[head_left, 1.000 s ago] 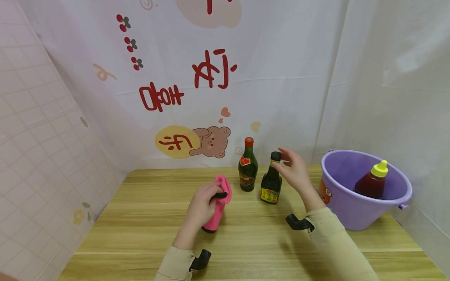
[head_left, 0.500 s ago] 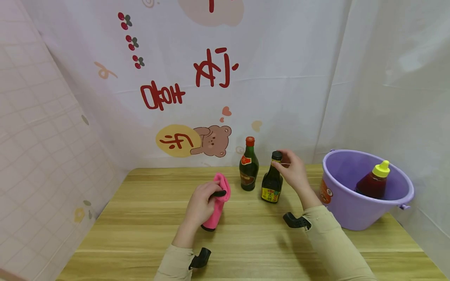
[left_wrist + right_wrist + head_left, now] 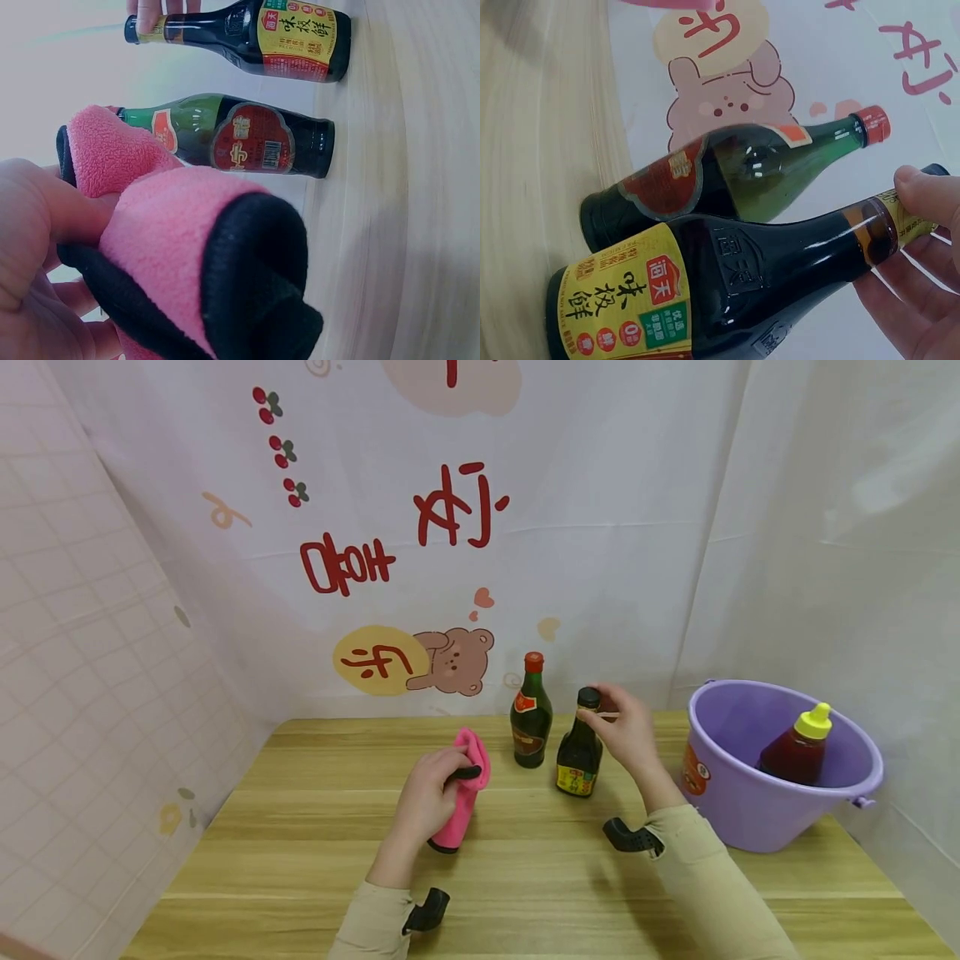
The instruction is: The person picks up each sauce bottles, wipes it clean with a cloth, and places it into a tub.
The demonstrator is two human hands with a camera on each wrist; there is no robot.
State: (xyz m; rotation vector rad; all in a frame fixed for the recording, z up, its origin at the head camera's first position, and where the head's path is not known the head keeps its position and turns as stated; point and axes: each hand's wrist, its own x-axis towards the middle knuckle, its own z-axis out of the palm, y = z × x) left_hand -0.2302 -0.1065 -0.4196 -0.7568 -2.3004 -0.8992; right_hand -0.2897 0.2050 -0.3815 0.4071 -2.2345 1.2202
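My left hand (image 3: 427,793) grips a folded pink cloth (image 3: 461,818) with black edging above the table. In the left wrist view, thumb and fingers squeeze the plush cloth (image 3: 169,240) into a roll. A dark soy sauce bottle (image 3: 577,758) with a black cap and yellow label stands upright on the table. My right hand (image 3: 628,731) holds it by the neck, thumb in front and fingers behind; the right wrist view shows this bottle (image 3: 780,262) close up. Just behind to its left stands a green glass bottle (image 3: 530,718) with a red cap, untouched.
At the right stands a purple bucket (image 3: 757,810), with a squeeze bottle (image 3: 797,752) of dark red contents and yellow cap inside. The wooden table (image 3: 300,860) meets a white printed curtain (image 3: 600,527) at the back.
My right hand has come down and its fingers have closed round the soy sauce bottle's neck; the bottle has turned slightly. The left hand and pink cloth have hardly moved.
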